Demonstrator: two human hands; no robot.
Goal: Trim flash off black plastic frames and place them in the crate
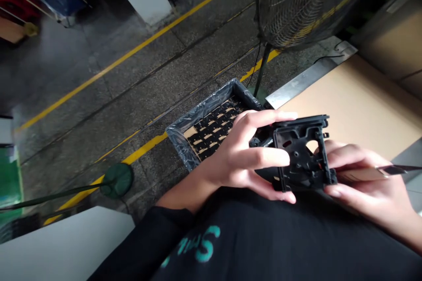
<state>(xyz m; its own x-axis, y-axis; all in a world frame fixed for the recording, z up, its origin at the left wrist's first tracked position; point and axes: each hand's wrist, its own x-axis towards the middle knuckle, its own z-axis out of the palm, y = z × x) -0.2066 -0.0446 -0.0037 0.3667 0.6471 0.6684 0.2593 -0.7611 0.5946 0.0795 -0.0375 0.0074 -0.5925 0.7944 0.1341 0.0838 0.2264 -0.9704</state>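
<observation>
A black plastic part (pixel 301 153) with a frame-like outline and an opening is held up in front of my body. The fingers of my left hand (pixel 255 156) grip its left side, top and bottom. At its lower right edge, my right hand (pixel 365 180) pinches the part between thumb and fingers. A slim tool with a dark shaft (pixel 395 169) also lies in my right hand, its handle partly covered by the fingers. Beyond my left wrist is a plastic-lined crate (pixel 184 140) holding rows of black parts among tan dividers.
A tan-topped table with a metal edge (pixel 296 83) stands at the right. Behind the crate rises a large caged fan (pixel 293 4). A round green base with a pole (pixel 117 180) and a white surface (pixel 72 246) are at lower left.
</observation>
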